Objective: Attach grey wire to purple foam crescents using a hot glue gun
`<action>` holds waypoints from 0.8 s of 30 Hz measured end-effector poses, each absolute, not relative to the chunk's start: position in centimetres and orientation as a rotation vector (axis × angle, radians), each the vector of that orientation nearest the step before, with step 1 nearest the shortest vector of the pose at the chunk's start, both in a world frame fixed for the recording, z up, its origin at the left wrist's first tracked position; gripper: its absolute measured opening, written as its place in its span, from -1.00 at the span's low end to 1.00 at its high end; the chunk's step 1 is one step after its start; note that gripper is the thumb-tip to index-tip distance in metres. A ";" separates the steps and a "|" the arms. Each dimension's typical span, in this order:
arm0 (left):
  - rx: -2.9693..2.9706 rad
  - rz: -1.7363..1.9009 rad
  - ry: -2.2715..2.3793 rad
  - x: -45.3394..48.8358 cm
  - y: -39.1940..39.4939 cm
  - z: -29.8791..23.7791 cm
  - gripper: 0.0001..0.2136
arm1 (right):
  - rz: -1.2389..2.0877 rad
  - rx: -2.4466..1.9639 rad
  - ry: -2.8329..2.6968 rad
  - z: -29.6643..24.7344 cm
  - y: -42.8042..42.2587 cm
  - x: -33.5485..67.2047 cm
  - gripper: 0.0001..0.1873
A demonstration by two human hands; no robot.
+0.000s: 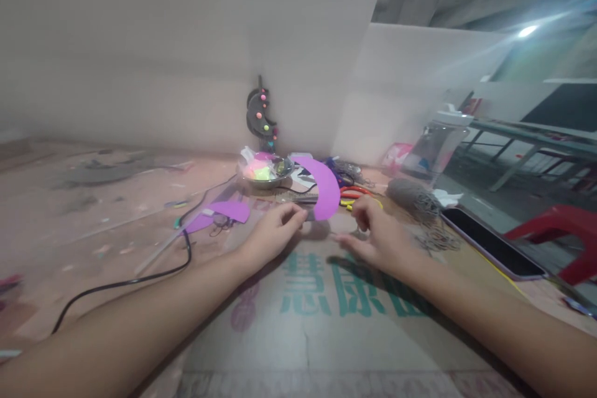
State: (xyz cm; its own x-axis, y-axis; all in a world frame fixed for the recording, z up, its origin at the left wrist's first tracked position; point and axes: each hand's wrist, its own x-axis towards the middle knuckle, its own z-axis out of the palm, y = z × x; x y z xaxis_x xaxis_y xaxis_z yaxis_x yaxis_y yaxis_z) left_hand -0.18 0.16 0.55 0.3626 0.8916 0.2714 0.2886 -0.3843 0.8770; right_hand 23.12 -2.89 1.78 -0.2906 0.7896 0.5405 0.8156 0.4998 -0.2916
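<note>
My left hand (pixel 275 230) is closed in a pinch at the lower end of a curved purple crescent piece (pixel 329 189), which stands up from the fingertips. A dark strip shows at the pinched end; I cannot tell what it is. To the right of the crescent, my right hand (pixel 385 239) has its thumb and bent fingers apart, with nothing visible between them. Both hands are over a cardboard sheet (pixel 280 348) with green printed characters. Behind them lie scissors with orange handles (pixel 357 191). A second purple piece (pixel 228 210) lies flat to the left.
A bowl of coloured bits (pixel 265 174) stands near the wall, below a dark crescent ornament with coloured balls (pixel 261 115). Grey yarn (pixel 413 196), a phone (pixel 492 242) and a clear plastic jar (pixel 441 143) are on the right. A black cable (pixel 135 283) crosses the left side.
</note>
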 end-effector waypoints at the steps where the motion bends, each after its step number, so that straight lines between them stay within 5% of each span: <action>1: 1.870 1.031 1.045 -0.2 0.2 0.6 -0.74 | 0.029 -1.344 -2.008 1.9 -2.6 23.1 -0.66; 9: 2.009 0.959 0.971 -0.2 -0.2 0.5 -0.75 | 0.925 -1.299 -1.650 2.8 -1.9 22.3 -0.62; 24: 1.973 0.981 0.990 -0.2 0.2 0.2 -0.75 | 0.631 -1.372 -1.740 3.6 0.3 25.0 -0.61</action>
State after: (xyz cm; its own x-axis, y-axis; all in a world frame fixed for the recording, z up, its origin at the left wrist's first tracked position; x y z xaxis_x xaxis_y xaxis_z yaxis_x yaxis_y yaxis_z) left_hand -0.20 0.17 0.20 0.4182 0.8548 0.3074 0.3157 -0.4541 0.8331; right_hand 25.00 0.30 3.60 -0.0773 0.9543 0.2888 0.5472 0.2828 -0.7878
